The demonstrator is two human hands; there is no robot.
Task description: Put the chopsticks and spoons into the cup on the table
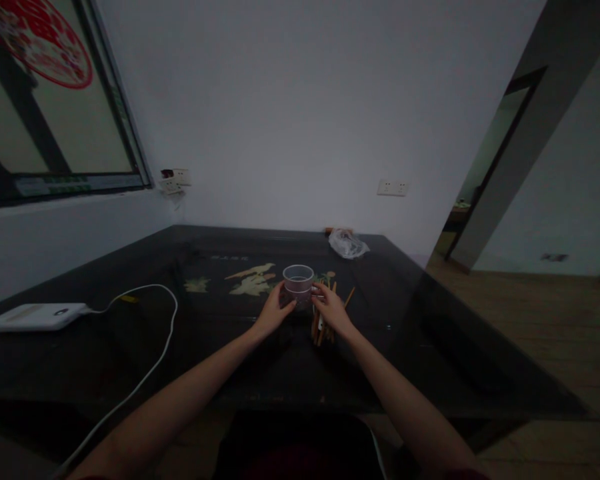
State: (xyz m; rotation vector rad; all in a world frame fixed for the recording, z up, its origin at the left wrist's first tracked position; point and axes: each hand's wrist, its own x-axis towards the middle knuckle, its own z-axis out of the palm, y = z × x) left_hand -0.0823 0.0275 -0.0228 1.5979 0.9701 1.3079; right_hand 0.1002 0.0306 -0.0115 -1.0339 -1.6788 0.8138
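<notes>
A clear plastic cup [299,281] stands upright near the middle of the dark table [130,360]. My left hand [275,312] is curled round the cup's left side. My right hand [331,308] touches the cup's right side, its fingers bent against it. Under and beside my right hand lies a bunch of orange and light sticks, perhaps pencils [325,319], flat on the table.
A white power bank [33,316] with a white cable [153,347] lies at the table's left. A crumpled clear plastic bag [347,243] sits at the far edge. Wall sockets [393,187] are behind. An open doorway [485,173] and wooden floor lie to the right.
</notes>
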